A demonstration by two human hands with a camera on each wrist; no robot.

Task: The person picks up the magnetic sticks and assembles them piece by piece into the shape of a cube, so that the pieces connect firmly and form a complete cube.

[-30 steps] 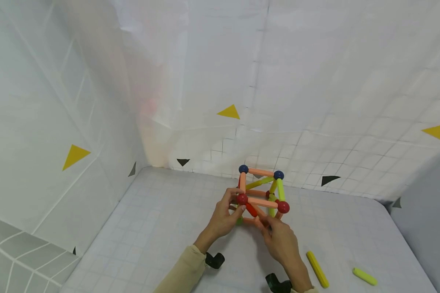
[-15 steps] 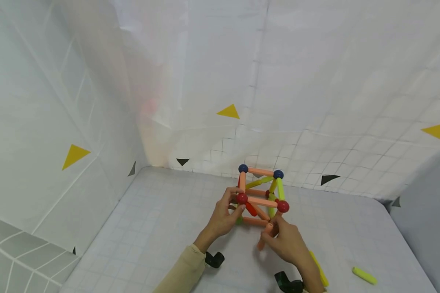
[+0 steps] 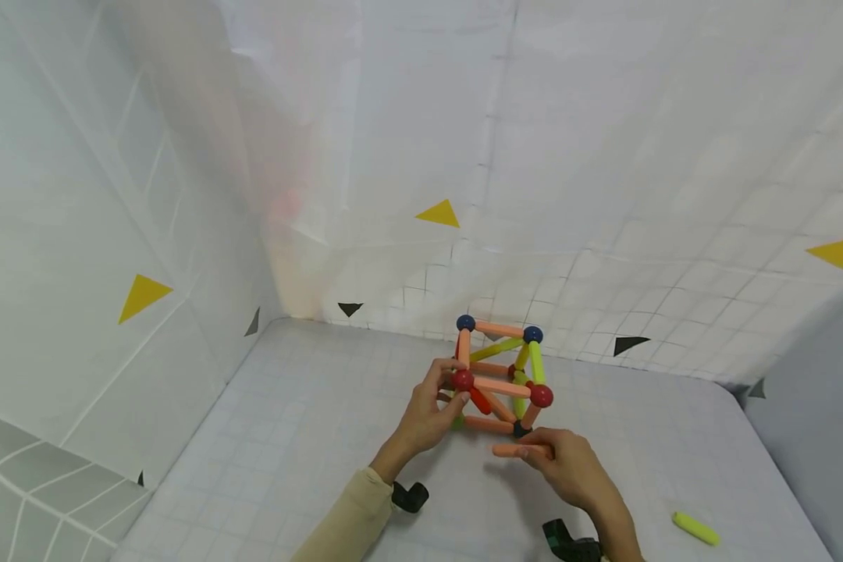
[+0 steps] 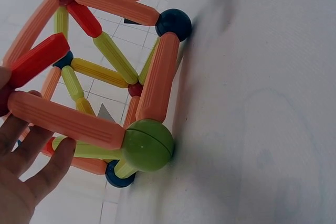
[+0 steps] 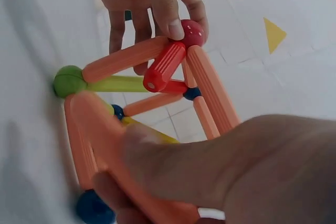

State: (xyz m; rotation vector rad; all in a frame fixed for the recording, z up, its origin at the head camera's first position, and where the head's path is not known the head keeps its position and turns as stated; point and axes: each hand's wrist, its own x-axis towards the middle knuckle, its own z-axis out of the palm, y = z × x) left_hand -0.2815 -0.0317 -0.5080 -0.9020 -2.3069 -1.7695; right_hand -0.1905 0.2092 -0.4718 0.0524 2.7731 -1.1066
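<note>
1. Since half a second ago the right hand [image 3: 569,468] has swung its loose orange stick [image 3: 521,450] from pointing down-and-away to lying flat, just in front of the frame's near bottom edge; the long yellow stick that showed beside that wrist is now out of sight
2. Rod-and-ball frame [image 3: 500,377] sits on the gridded white table [image 3: 302,437], a box shape with diagonals, blue balls on its top far corners and red balls on the near top ones
3. Left hand [image 3: 427,417] is on the frame's left side, fingers curled around the red ball corner [image 3: 463,380]; the right wrist view shows a fingertip right on that ball [image 5: 192,31]
4. Right hand is clamped on the orange stick, thumb and fingers pinching it, its free end close to the dark ball [image 3: 521,428] at the frame's near-right bottom corner but not touching as far as I can tell
5. Risk, my guess: these joints look like they just hold by contact, so a nudge from the stick tip could pop that corner or skew the whole frame, especially with only one hand steadying it
6. Further out to the right of the frame lies a short yellow-green stick [image 3: 695,528], well apart
</note>
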